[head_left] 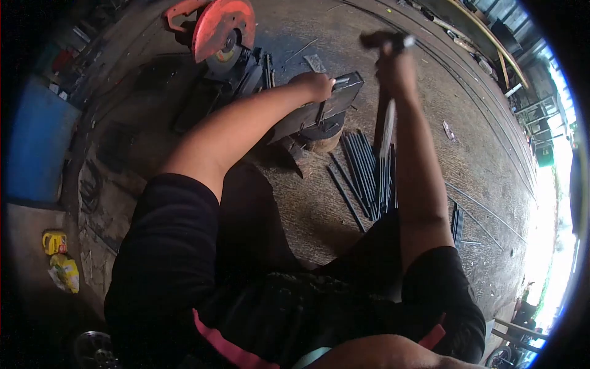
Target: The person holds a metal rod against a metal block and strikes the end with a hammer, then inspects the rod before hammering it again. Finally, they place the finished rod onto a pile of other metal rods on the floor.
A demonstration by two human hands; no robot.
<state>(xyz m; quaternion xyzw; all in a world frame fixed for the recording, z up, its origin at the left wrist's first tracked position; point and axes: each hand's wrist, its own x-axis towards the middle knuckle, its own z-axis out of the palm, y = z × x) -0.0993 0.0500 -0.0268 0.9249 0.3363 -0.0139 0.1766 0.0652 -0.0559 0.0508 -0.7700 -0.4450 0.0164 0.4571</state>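
The person's left hand (316,86) is closed, apparently around a short metal piece (341,82) that juts from the fingers toward 2 o'clock over a dark metal slab (345,97). That grip looks meant to steady the piece, while the slab, above a wooden block (324,142), probably serves as firm backing. At 2 o'clock from the left hand, the right hand (396,66) is wrapped around a hammer (388,42), raised clear of the slab and slightly blurred; its head shows just beyond the fist, a hold that likely favours control. Dark rods (362,172) lie on the floor (313,221) at 5 o'clock from the left hand, mostly side by side, perhaps for easy reach. A red cut-off saw (224,31) stands at 10 o'clock.
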